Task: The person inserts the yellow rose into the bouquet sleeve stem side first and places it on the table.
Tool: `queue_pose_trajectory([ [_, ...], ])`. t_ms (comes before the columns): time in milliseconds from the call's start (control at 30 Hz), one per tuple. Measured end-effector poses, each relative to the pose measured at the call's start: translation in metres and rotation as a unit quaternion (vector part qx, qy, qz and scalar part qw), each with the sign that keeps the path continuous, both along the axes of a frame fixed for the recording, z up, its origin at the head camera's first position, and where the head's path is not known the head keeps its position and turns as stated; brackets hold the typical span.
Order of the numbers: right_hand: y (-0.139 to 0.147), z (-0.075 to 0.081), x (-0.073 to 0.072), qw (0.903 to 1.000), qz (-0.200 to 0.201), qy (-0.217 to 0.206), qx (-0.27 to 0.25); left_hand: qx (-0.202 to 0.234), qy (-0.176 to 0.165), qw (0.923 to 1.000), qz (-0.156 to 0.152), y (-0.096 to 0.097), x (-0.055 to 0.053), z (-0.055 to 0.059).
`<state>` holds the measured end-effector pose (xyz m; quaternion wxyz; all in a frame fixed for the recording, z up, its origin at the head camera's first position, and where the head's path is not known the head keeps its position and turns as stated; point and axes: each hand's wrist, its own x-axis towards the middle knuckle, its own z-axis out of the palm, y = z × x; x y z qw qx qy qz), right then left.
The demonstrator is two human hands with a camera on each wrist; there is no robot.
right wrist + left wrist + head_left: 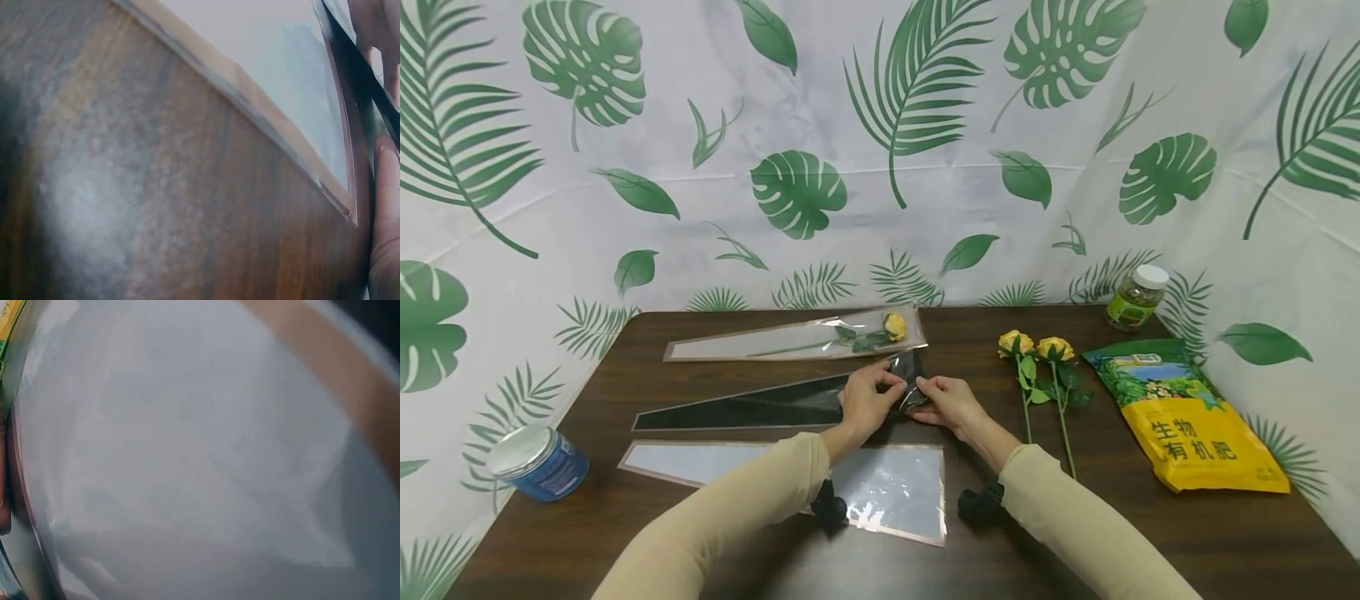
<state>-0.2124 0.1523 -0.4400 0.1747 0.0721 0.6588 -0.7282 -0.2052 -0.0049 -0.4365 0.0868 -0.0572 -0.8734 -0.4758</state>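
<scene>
A black tapered flower sleeve (737,407) lies across the middle of the table, its wide end lifted and bunched between both hands. My left hand (867,402) pinches the sleeve's wide end from the left. On the other side my right hand (953,406) pinches the same end with thumb and fingers. Nearer me lies a white tapered sleeve (891,487) with a pink-gold border, partly under the left forearm. Farther back another white sleeve (722,347) holds a yellow rose (894,326). The left wrist view is mostly filled by the near white sleeve (187,437).
Two yellow artificial roses (1017,343) with green stems lie to the right. Beyond them are a yellow and green bag (1202,433) and a jar with a white lid (1137,298). A blue can (538,462) stands at the left edge of the table (602,383).
</scene>
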Motion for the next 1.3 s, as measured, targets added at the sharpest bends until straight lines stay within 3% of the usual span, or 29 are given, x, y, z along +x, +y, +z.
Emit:
queue_pose_trajectory([
  [133, 0.001, 0.001, -0.001, 1.0, 0.0, -0.007, -0.005, -0.012, 0.018, 0.9996, -0.016, -0.003, -0.002, 0.001],
  [400, 0.002, 0.003, -0.007, 0.9997, -0.013, -0.003, 0.023, 0.003, 0.067, 0.9938, -0.089, -0.006, -0.008, 0.003],
  [633, 0.003, 0.004, -0.01, 0.9989, -0.028, -0.014, 0.034, 0.038, 0.102, 0.9908, -0.08, -0.006, -0.011, 0.007],
  [800, 0.003, 0.005, -0.01, 0.9989, -0.025, -0.005, 0.039, 0.073, 0.126, 0.9848, -0.095, -0.004, -0.011, 0.006],
  [1033, 0.005, 0.003, -0.01, 0.9982, -0.025, 0.007, 0.053, 0.107, 0.136, 0.9809, -0.09, -0.001, -0.007, 0.005],
  [1167, 0.011, -0.002, -0.012, 0.9995, -0.01, 0.013, 0.028, 0.121, 0.139, 0.9785, -0.092, -0.002, -0.006, 0.005],
  [1300, 0.009, 0.003, -0.009, 0.9993, -0.015, -0.008, 0.033, 0.115, 0.144, 0.9787, -0.09, -0.003, -0.006, 0.004],
])
